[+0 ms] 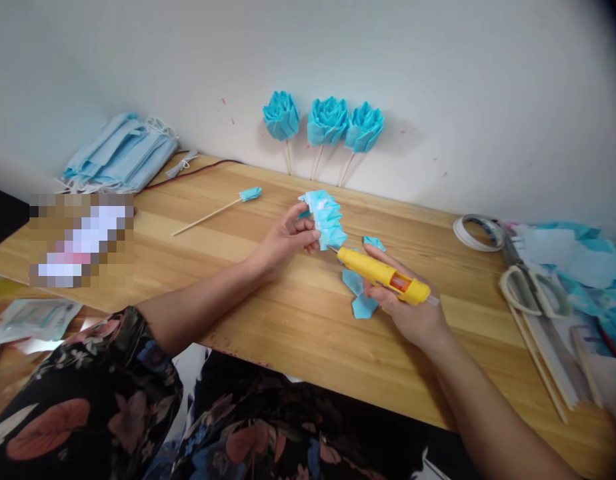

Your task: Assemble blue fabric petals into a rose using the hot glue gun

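Note:
My left hand point(298, 230) pinches a strip of overlapping blue folded petals point(329, 217) above the wooden table. In my right hand point(403, 310) is a yellow glue gun point(383, 273), my fingers wrapped round its body. Its nozzle points left and meets or nearly meets the strip's lower edge; I cannot tell if they touch. Loose blue petal pieces point(364, 307) lie under the glue gun, and another small blue piece point(374, 243) sits just behind it. Left of my hands, a thin wooden stick point(205, 217) with a rolled blue tip point(251, 194) rests on the table.
Three blue flowers point(328, 121) on sticks lean against the wall. Stacked blue face masks point(123, 153) lie at the back left, near a blurred-out object point(83, 243). On the right are a tape roll point(478, 232), scissors point(533, 290), wooden sticks point(538, 363) and blue scraps point(583, 257).

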`<state>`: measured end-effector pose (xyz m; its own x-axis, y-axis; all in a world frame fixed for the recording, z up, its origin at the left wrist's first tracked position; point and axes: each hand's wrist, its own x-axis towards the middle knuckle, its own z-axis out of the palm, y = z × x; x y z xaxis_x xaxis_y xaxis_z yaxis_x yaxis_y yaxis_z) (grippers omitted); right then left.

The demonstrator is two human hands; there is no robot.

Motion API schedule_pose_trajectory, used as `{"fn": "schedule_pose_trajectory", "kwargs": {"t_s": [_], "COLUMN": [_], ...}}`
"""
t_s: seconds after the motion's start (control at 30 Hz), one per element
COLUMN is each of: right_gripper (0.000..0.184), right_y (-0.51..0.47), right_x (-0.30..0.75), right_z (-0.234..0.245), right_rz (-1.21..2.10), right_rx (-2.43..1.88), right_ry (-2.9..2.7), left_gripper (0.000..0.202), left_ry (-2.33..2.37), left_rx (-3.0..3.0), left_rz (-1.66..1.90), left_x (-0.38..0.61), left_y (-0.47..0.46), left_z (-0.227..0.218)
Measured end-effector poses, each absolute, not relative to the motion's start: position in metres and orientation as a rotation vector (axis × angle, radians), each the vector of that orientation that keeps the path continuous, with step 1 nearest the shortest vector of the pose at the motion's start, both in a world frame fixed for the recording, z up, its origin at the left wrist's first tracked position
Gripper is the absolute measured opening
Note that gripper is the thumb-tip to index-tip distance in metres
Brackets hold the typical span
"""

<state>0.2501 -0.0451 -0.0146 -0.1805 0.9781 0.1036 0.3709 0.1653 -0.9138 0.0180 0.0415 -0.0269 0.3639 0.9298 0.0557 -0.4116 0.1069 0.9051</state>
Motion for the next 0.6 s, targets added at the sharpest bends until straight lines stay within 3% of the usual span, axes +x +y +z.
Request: {"fn": "schedule_pose_trajectory", "kwargs": {"t_s": [0.6], "right_gripper": [0.055], "right_y": [-0.0454], "right_x": [0.2519], "right_z": [-0.0124], "right_rz": [0.938], "right_rx": [-1.399], "right_ry": [-1.699], "left_gripper": [0.056], "left_ry": [0.626], "left_rx": [1.005], "left_rz": [1.092], "left_x": [0.0186], "left_y": [0.04], "left_z": [-0.0256]}}
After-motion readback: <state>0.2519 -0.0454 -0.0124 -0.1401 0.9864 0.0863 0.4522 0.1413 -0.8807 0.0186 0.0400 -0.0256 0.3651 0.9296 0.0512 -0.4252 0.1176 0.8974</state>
